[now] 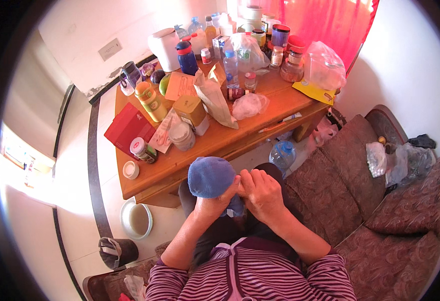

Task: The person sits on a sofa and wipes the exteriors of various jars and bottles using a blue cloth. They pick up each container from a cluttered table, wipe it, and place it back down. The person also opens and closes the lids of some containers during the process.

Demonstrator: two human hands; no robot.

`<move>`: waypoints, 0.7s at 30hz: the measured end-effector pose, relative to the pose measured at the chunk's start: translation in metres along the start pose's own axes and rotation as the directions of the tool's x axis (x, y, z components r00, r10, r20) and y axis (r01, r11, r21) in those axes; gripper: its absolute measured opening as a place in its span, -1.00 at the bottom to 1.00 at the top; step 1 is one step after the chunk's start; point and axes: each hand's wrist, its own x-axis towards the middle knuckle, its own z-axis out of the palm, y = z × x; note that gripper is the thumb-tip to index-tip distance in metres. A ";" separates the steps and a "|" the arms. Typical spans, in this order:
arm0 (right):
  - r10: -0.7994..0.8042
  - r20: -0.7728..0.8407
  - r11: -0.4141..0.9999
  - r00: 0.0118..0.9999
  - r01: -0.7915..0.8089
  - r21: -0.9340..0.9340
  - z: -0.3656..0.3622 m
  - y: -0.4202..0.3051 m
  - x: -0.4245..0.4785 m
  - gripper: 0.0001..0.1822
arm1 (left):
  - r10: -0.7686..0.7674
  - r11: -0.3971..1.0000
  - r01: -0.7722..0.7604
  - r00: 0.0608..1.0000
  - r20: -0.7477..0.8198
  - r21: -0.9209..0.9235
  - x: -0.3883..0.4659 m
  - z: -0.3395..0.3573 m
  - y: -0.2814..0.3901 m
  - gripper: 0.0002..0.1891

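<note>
A rounded bundle of blue cloth (210, 177) stands up from my left hand (218, 203), whose fingers are closed around its lower part. More blue fabric hangs below, between my hands and over my lap. My right hand (261, 193) is beside it, thumb and fingers pinched together near my left thumb. Whether the right fingertips grip anything is hidden. Both hands are above my dark trousers, just off the near edge of the wooden table (205, 150).
On the table are a glass jar (181, 135), a yellow bottle (151, 103), scissors (164, 132), a red box (129, 129) and several bags and bottles. A basin (136, 220) and a black bin (118, 253) stand left on the floor. A patterned sofa (317, 192) lies right.
</note>
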 end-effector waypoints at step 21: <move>0.321 0.129 0.621 0.938 -0.311 0.719 -0.006 -0.001 0.004 -0.49 | -0.445 0.689 0.504 0.861 0.245 -0.520 0.012 -0.012 -0.001 -0.38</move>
